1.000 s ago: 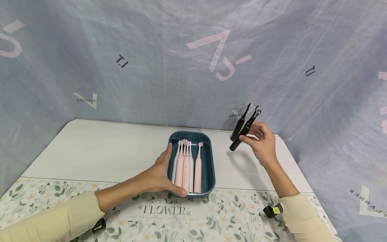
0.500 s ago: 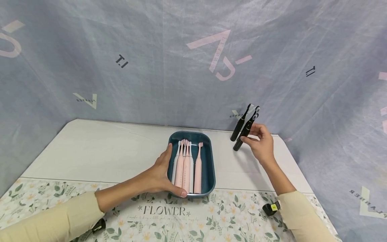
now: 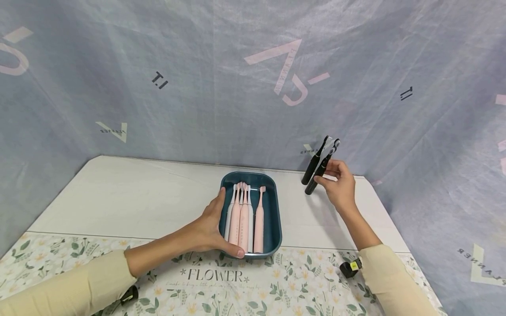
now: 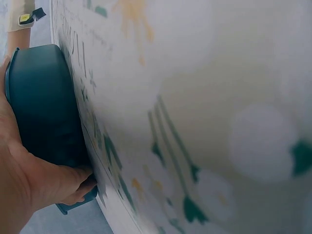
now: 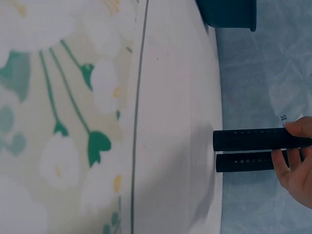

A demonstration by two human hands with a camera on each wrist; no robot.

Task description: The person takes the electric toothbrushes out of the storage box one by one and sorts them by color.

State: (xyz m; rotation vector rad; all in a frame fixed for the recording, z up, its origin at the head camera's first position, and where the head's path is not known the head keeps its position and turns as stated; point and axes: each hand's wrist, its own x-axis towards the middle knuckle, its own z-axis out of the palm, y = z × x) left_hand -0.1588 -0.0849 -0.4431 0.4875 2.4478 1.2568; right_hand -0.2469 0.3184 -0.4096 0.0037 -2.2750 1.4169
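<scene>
A grey-blue curtain [image 3: 197, 92] with pink, pale and dark lettering hangs behind and at both sides; in front of it stands the desk [image 3: 158, 197], its top white at the back, floral and marked FLOWER at the front; two cream sleeves [image 3: 71, 283] reach in over the near edge; the teal tray [image 3: 273, 224] sits flat about the middle, across the line between white and floral.

The left hand [image 3: 209, 224] is spread wide but curled about the tray, thumb over the near rim and fingers along the left wall; the right hand [image 3: 340, 184], to the right of the tray near the curtain, is nearly closed, thumb and fingers pinching black brushes [image 3: 313, 169], which lean to the right, heads up, two handles side by side; whether their bases touch the desk I cannot tell.

In the tray lie pink brushes [image 3: 259, 226] and white brushes [image 3: 250, 219], heads to the far end; one pink lies slightly apart on the right, the rest close together; small black devices [image 3: 348, 269] show beside the sleeves.
</scene>
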